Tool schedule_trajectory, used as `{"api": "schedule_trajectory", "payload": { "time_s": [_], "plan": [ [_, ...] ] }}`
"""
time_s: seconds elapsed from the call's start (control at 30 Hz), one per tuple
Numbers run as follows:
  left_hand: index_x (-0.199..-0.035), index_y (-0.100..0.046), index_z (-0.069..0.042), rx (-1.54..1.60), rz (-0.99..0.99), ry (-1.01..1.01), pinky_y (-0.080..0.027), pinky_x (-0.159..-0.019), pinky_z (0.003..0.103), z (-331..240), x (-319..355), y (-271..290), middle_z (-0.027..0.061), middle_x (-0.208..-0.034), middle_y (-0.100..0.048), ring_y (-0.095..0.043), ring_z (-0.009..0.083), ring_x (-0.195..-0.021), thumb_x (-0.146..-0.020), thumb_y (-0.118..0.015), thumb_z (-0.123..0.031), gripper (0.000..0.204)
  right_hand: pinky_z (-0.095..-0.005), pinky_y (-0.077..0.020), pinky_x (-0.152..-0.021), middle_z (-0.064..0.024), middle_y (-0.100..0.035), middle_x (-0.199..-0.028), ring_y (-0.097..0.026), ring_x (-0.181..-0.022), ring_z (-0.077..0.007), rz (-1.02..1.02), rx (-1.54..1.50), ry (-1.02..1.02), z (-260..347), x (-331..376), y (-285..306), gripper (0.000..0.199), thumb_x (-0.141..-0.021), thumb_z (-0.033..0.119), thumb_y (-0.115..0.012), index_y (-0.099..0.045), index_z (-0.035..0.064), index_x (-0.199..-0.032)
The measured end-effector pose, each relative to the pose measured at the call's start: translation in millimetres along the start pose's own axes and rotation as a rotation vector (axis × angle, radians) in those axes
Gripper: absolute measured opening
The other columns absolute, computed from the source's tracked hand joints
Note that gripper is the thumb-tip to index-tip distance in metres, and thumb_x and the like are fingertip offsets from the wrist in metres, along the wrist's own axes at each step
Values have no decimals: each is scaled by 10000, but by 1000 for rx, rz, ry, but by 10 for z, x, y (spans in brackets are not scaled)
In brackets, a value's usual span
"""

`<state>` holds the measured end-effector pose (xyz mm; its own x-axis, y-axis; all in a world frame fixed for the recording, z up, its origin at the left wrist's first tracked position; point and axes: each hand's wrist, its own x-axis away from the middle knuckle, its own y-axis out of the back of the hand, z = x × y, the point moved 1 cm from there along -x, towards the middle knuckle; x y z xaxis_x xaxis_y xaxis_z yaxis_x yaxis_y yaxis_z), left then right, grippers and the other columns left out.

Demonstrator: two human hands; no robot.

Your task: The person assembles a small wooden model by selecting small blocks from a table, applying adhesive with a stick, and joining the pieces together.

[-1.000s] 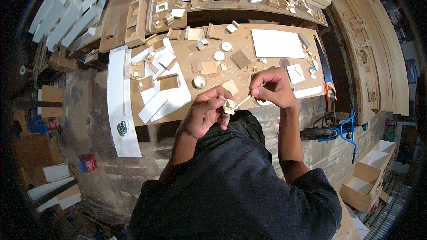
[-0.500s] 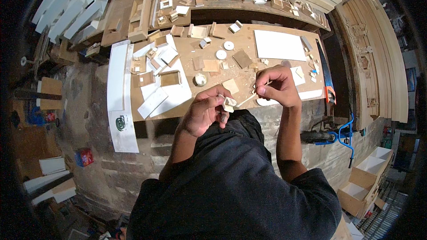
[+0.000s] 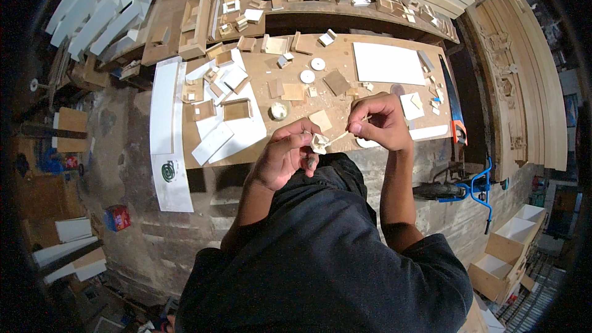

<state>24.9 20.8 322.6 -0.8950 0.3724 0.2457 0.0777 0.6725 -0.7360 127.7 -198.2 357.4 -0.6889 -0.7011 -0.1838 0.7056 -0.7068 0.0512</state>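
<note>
Between the fingers of my left hand point(image 3: 280, 157) is a small pale wooden piece point(image 3: 319, 140) that looks like a tiny open box. My right hand point(image 3: 383, 122) pinches a thin wooden stick point(image 3: 340, 137), slanted down to the left. Its tip reaches the edge of the wooden piece; whether they touch I cannot tell. Both hands are raised over the near edge of the workbench point(image 3: 290, 139). Beyond my left hand stands a small round container point(image 3: 279, 110) with whitish contents.
Small wooden boxes point(image 3: 237, 110) and white panels point(image 3: 213, 142) crowd the bench's left side. White discs point(image 3: 317, 64), a large white board point(image 3: 388, 63) and a handsaw point(image 3: 457, 126) lie farther right. Several miniature pieces line the shelf point(image 3: 345, 8) behind. A blue-framed bike point(image 3: 475, 188) stands at right.
My right hand has shifted slightly left and down, bringing the stick's tip closer to the wooden piece. My left hand stays nearly in place, with the piece tilted a little differently.
</note>
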Motion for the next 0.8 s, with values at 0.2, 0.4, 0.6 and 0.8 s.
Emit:
{"api": "schedule_trajectory", "payload": {
  "time_s": [0.2, 0.4, 0.6, 0.8],
  "plan": [
    [-1070, -562, 19, 7, -2, -3, -507, -472, 294, 14, -24, 30, 89, -810, -611, -601, 178, -598, -926, -554, -251, 306, -247, -498, -631, -55, -696, -745, -629, -690, -89, -46, 36, -19, 58, -57, -60, 86, -841, 54, -753, -714, -19, -817],
    [-1080, -564, 13, 6, -10, -4, -507, -477, 290, -8, -60, 38, 78, -816, -613, -601, 172, -615, -926, -553, -247, 302, -247, -492, -623, -60, -695, -756, -625, -687, -94, -54, 24, -13, 7, -57, 36, 74, -845, 48, -744, -715, -14, -817],
    [-1069, -569, 5, 7, -84, -119, -491, -496, 295, -40, -44, 141, 70, -809, -607, -595, 177, -623, -918, -569, -254, 300, -245, -477, -601, -50, -686, -757, -605, -666, -90, -88, -11, -51, -127, -126, 76, 88, -845, 64, -754, -711, -6, -814],
    [-1099, -590, -9, 137, -264, -334, -478, -503, 318, -75, 141, 647, 99, -876, -653, -603, 204, -627, -931, -563, -209, 262, -243, -464, -582, -26, -674, -736, -578, -637, -78, -165, -71, -310, -730, -305, 88, 137, -864, 121, -749, -718, -9, -831]
  ]
}}
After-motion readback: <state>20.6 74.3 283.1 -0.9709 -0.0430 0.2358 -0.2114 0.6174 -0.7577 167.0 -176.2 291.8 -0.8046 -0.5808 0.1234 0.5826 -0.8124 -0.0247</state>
